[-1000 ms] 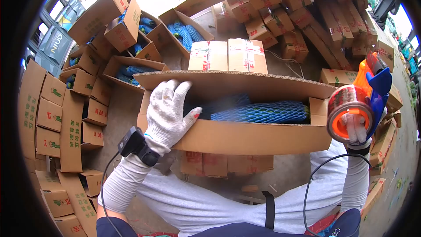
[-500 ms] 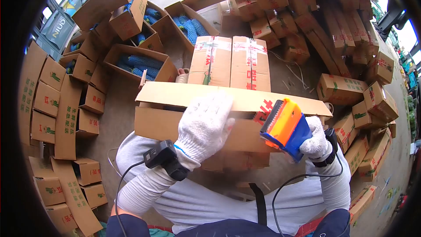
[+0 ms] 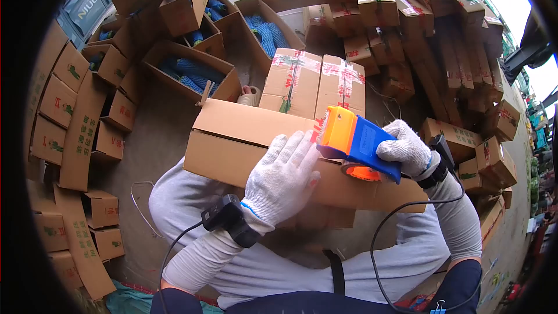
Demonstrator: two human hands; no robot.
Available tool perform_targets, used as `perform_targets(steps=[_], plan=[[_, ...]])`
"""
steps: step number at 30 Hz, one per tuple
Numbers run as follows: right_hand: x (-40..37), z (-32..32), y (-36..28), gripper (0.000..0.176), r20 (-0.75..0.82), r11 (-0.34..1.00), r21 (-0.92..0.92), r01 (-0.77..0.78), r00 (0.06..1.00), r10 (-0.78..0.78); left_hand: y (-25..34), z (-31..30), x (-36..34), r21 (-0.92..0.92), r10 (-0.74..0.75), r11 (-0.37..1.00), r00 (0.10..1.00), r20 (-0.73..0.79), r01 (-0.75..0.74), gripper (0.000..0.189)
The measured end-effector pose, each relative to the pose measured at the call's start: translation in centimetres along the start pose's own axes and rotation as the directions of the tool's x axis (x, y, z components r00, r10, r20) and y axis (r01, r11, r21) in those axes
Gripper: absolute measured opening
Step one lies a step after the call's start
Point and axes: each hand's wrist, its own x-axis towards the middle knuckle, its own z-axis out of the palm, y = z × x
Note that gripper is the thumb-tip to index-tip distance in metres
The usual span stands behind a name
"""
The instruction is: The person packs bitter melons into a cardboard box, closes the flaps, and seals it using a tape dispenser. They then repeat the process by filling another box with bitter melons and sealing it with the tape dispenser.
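Note:
A long cardboard box (image 3: pixel 224 156) lies crosswise in front of me, above my knees. A dark seam runs along its top flaps. My left hand (image 3: pixel 283 179), in a white knit glove, rests flat on the box with fingers stretched out. The gloved right hand (image 3: pixel 406 149) grips a blue and orange tape dispenser (image 3: pixel 367 142) by its blue end. Its toothed orange head lies over the seam, close to my left fingertips. An orange roll core shows underneath. My palm hides part of the box front.
Two taped boxes (image 3: pixel 290 78) stand just beyond. Open boxes with blue-netted contents (image 3: pixel 192 72) are at the far left, and stacked cartons (image 3: pixel 110 110) line the left side. Sealed cartons (image 3: pixel 415 14) pile up at the right. Cables run from both wrists.
The tape dispenser has moved left and up onto the box seam with my right hand. My left hand has shifted right and lower, its fingers now flat. The box's flaps sit more closed.

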Motion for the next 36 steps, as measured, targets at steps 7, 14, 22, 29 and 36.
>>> perform_targets(steps=[7,14,22,29,36], plan=[[-0.7,-0.3,0.6,0.059,0.009,0.997,0.076,0.03,1.0,-0.03,4.2,-0.1,1.5,-0.516,-0.374,-0.848,0.828,0.418,-0.123,0.073],[-1.5,0.1,-0.6,0.06,-0.012,0.999,-0.006,-0.038,0.999,0.038,7.3,0.6,3.4,-0.883,-0.562,-0.424,0.823,0.081,-0.203,0.07],[-0.9,2.7,-4.0,0.048,-0.038,0.976,-0.184,-0.118,0.993,0.113,2.5,0.7,4.4,-0.797,-0.689,-0.565,0.655,0.312,-0.214,0.029],[-1.9,-0.5,-3.7,0.049,-0.02,0.943,-0.257,-0.213,0.976,0.215,-12.0,-10.1,-3.4,-0.929,-0.923,-0.22,0.372,0.1,-0.296,0.03],[1.1,4.0,-7.2,0.054,-0.093,0.843,-0.436,-0.316,0.947,0.306,-18.6,-7.8,-5.4,-0.979,-0.928,-0.109,0.371,0.038,-0.172,0.029]])
